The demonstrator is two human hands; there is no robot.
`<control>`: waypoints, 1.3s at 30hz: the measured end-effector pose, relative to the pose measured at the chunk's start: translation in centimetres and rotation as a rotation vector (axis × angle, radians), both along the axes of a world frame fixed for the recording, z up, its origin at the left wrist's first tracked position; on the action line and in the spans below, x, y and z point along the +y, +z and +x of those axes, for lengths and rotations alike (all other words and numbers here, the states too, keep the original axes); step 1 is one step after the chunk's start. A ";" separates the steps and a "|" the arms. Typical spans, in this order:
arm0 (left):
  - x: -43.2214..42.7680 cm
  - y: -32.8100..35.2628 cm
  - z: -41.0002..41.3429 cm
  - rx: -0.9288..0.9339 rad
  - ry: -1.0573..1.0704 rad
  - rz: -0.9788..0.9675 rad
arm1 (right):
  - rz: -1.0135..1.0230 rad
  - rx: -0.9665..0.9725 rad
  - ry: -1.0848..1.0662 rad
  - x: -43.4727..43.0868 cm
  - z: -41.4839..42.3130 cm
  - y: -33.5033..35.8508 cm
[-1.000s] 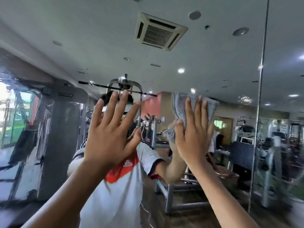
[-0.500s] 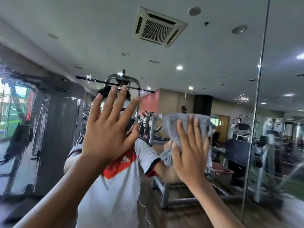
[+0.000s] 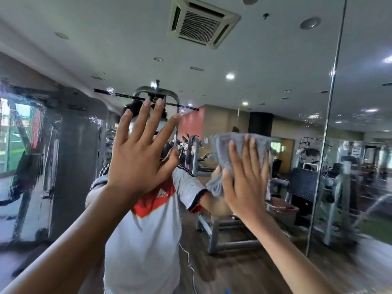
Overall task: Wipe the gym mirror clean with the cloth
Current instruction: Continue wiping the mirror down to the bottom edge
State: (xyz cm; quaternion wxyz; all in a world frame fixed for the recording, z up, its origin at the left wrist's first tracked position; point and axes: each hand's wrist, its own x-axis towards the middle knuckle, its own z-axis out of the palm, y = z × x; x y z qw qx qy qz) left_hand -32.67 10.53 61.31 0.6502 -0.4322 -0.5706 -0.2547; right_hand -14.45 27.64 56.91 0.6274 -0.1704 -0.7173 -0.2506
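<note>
The gym mirror (image 3: pixel 275 81) fills the whole view and reflects the room and a person in a white and red shirt. My right hand (image 3: pixel 246 179) presses a grey cloth (image 3: pixel 224 149) flat against the glass right of centre, fingers spread over it. The cloth bunches out above and to the left of the palm. My left hand (image 3: pixel 140 153) rests flat on the mirror left of the cloth, fingers spread, holding nothing. Wet streaks smear the glass at the far left (image 3: pixel 27 166).
A vertical seam (image 3: pixel 326 132) between mirror panels runs down the right side. Weight machines, a bench and a wooden floor show only as reflections. An air-conditioning vent is reflected at the top.
My right hand has slid the cloth down the glass from its higher spot a second ago, with little shift in the last half second. The left hand stays planted on the mirror.
</note>
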 end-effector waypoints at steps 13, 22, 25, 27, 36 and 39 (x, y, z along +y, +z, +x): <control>0.8 -4.7 0.8 -0.043 0.040 0.012 | -0.125 0.150 -0.028 0.3 0.0 1.1; 0.2 -5.4 0.1 -0.025 0.027 0.022 | -0.055 -0.014 -0.039 3.9 5.3 -4.7; 0.3 -5.4 0.1 -0.020 0.014 0.022 | -0.207 0.188 -0.032 2.1 3.1 -1.0; 0.2 -5.4 0.0 -0.007 0.010 0.022 | -0.205 0.184 -0.012 0.6 1.2 -1.1; 0.1 -5.6 0.0 -0.014 0.001 0.013 | -0.023 -0.037 -0.085 3.8 5.6 -8.9; 0.0 -5.5 0.1 -0.008 0.006 0.017 | -0.221 0.191 -0.049 2.5 3.6 -4.5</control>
